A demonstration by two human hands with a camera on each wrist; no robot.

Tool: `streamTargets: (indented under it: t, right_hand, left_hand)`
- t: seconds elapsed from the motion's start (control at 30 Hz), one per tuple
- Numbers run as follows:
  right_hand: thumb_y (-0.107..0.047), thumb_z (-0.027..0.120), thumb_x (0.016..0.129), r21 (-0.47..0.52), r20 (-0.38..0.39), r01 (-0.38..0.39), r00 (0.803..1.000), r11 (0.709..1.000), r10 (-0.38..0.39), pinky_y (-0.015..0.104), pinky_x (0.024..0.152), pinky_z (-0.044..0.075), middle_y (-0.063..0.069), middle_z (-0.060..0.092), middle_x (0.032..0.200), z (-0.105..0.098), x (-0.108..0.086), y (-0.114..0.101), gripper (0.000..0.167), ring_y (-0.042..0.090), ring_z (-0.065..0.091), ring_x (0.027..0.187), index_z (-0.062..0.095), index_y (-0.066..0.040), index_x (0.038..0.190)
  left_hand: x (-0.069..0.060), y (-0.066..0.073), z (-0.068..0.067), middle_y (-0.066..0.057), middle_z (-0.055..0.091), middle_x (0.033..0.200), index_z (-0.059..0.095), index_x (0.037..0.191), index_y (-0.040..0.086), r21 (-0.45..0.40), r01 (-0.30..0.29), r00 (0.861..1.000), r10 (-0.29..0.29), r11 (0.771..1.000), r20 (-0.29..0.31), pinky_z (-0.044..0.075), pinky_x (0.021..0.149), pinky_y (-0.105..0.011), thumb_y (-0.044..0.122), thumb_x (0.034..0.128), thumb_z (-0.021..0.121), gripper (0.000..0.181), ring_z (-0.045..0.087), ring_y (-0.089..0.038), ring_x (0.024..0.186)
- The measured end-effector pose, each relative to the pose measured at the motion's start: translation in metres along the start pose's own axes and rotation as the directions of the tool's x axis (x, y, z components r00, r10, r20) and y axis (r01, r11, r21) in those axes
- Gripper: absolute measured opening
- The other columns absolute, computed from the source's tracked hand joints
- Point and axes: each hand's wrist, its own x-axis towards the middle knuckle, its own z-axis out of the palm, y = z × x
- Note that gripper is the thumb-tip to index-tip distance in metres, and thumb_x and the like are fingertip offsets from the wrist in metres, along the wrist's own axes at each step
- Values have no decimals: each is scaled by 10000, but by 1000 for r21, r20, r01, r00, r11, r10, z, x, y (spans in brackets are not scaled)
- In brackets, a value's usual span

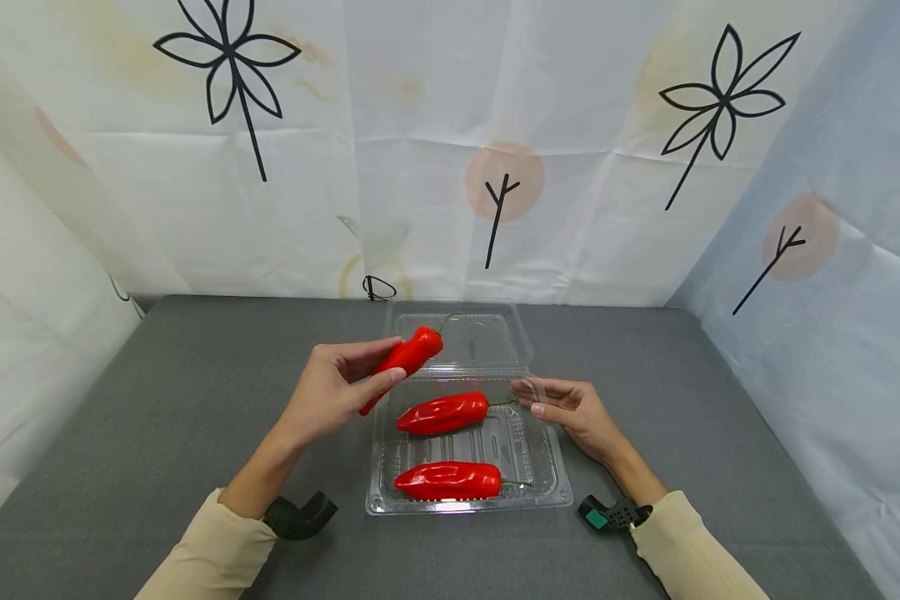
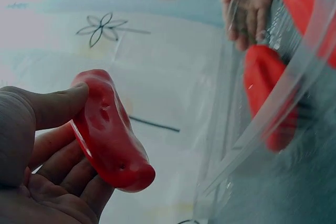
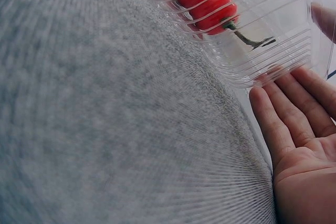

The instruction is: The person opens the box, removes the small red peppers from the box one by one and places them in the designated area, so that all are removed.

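Observation:
My left hand (image 1: 337, 387) pinches a red pepper (image 1: 412, 353) between thumb and fingers, above the left side of a clear plastic container (image 1: 376, 502). Its thin green stem (image 1: 450, 317) points up and away. Two more red peppers lie inside: the farther pepper (image 1: 444, 413) and the nearer pepper (image 1: 450, 481), both with stems to the right. At the container's right wall is my right hand (image 1: 572, 410). In the right wrist view, its straight fingers (image 3: 294, 106) meet the ribbed outer side.
The container's hinged lid (image 1: 457, 340) lies open toward the back. A grey cloth (image 1: 217, 433) covers the table. Patterned white fabric (image 1: 420, 167) hangs behind it and along the sides. Dark bands with devices (image 1: 300, 517) sit on both wrists.

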Motion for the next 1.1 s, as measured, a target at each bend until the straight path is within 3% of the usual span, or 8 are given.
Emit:
streamTargets:
  t: [0.3,0.47,0.63,0.97,1.1]
  right_hand:
    - [118,597,949,-18,-3,-1,1000,1000,1,390,1027,485,267,623,1318,0,0,0,415,305,622,1234,462,270,1310]
    - [122,606,941,-17,-27,-34,999,999,33,391,1031,481,253,625,1324,0,0,0,420,285,621,1239,478,252,1319]
    - [121,616,935,-20,-34,-48,998,999,47,399,1032,475,258,622,1326,0,0,0,426,290,620,1240,484,246,1320]
    - [113,622,936,-10,-35,-53,998,999,52,392,1030,475,240,630,1325,0,-1,0,429,301,617,1242,490,236,1325]
    - [112,608,946,-5,-15,-29,999,1000,29,384,1030,480,265,618,1327,-1,-1,0,427,310,616,1242,470,252,1325]
  left_hand:
    - [3,-3,-27,-156,701,1234,660,1339,33,60,24,994,-17,998,-112,569,812,-236,144,934,751,429,710,-276,1053]
    - [5,-8,-43,-167,694,1244,648,1350,24,85,42,982,-25,996,-186,572,785,-225,182,944,745,446,714,-140,1017]
    - [4,-15,-60,-203,672,1272,630,1369,18,74,65,963,-44,995,-265,558,800,-194,212,955,732,468,683,-18,997]
    - [2,-28,-89,-224,630,1334,602,1407,47,58,157,916,-123,986,-381,537,803,-156,255,963,715,504,658,16,1016]
    - [1,-34,-98,-218,614,1360,593,1422,67,93,221,896,-164,971,-413,529,801,-148,294,968,702,519,672,-102,1093]
